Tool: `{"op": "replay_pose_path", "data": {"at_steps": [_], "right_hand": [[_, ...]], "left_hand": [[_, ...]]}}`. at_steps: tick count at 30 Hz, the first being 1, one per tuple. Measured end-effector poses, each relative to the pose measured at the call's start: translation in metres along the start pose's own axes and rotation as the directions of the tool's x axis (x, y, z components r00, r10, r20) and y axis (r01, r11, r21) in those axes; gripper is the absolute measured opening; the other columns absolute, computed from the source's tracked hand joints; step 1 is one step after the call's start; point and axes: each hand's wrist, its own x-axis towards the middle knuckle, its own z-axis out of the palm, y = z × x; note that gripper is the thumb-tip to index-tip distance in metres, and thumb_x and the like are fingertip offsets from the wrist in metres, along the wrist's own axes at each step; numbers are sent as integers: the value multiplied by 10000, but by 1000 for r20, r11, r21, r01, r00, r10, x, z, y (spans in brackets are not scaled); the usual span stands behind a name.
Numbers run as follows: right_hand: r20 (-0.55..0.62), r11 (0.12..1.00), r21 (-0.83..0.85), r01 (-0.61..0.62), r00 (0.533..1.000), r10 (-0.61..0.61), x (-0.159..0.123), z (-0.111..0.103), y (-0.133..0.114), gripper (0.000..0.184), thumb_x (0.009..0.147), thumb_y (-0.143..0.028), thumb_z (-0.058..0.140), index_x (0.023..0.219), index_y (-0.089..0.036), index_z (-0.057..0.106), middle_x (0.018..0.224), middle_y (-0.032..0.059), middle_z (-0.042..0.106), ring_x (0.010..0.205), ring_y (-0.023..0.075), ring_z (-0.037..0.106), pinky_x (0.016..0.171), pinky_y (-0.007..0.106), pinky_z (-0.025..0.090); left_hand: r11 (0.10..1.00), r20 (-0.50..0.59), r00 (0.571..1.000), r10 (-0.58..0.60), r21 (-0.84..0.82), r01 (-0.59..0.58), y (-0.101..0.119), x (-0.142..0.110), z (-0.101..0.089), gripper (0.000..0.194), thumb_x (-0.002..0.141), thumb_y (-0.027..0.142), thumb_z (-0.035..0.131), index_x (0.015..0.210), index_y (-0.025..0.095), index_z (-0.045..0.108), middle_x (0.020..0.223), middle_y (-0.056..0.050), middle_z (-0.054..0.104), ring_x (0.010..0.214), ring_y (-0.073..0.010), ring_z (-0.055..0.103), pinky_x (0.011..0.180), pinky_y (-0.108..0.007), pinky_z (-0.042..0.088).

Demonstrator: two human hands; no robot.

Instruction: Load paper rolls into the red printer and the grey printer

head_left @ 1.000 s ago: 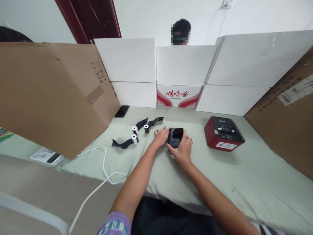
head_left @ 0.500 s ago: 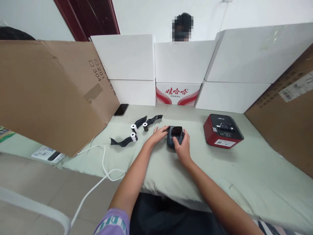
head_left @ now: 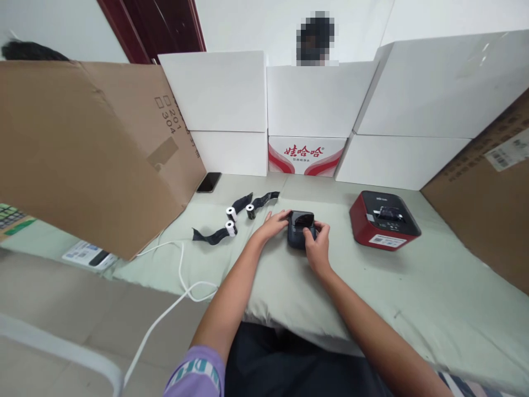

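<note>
A small black printer [head_left: 298, 227] lies on the pale green cloth [head_left: 413, 286] in the middle of the view. My left hand [head_left: 274, 224] rests against its left side with the fingers curled around the edge. On the printer's near right edge my right hand [head_left: 317, 247] grips it, the thumb and fingers pressing on top. Three small white paper rolls [head_left: 230, 214] with black strips trailing from them lie just left of my left hand.
A red and black printer [head_left: 383, 219] stands to the right. White boxes [head_left: 314, 99] form a wall at the back, a person's head above them. Brown cardboard sheets [head_left: 82, 149] lean at both sides. A phone [head_left: 209, 182] and a white cable [head_left: 177, 286] lie left.
My right hand has slid from the printer's right side onto its near top edge, fingers now pressing there. The left hand has stayed at the left side.
</note>
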Motion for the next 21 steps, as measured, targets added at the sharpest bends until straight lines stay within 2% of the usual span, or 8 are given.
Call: {"op": "replay_pose_path", "data": {"at_steps": [8, 16, 19, 21], "right_hand": [[0, 1000, 25, -4, 1000, 4, 0, -1, -4, 415, 816, -445, 573, 1127, -190, 474, 1182, 152, 607, 1115, 271, 579, 1016, 455, 439], [-10, 999, 37, -13, 1000, 14, 4, -1, -1, 381, 820, -443, 571, 1098, -187, 523, 1131, 127, 623, 1051, 257, 599, 976, 441, 473], [9, 996, 88, 9, 1000, -10, 7, -3, 0, 434, 855, -455, 538, 1193, -183, 557, 1233, 136, 607, 1129, 258, 588, 1008, 443, 472], [37, 994, 94, 47, 998, -51, 14, -3, 3, 499, 884, -468, 498, 1298, -195, 557, 1346, 137, 562, 1228, 255, 552, 1079, 453, 430]], "left_hand": [[998, -32, 999, -43, -40, 42, 4, 3, -2, 613, 846, 162, 511, 1452, 254, 525, 1486, -61, 536, 1461, -252, 427, 1254, -585, -47], [999, -71, 997, -13, -39, 10, -7, 5, 6, 571, 889, 220, 470, 1456, 257, 524, 1513, -41, 512, 1468, -223, 417, 1269, -534, -62], [999, -61, 998, -4, -54, 0, -7, 5, 6, 566, 893, 235, 435, 1449, 282, 532, 1520, -10, 510, 1493, -207, 375, 1279, -514, -51], [997, -58, 998, -8, -72, 4, -6, 4, 6, 580, 884, 231, 418, 1449, 295, 531, 1530, 9, 497, 1503, -203, 356, 1282, -510, -47]]}}
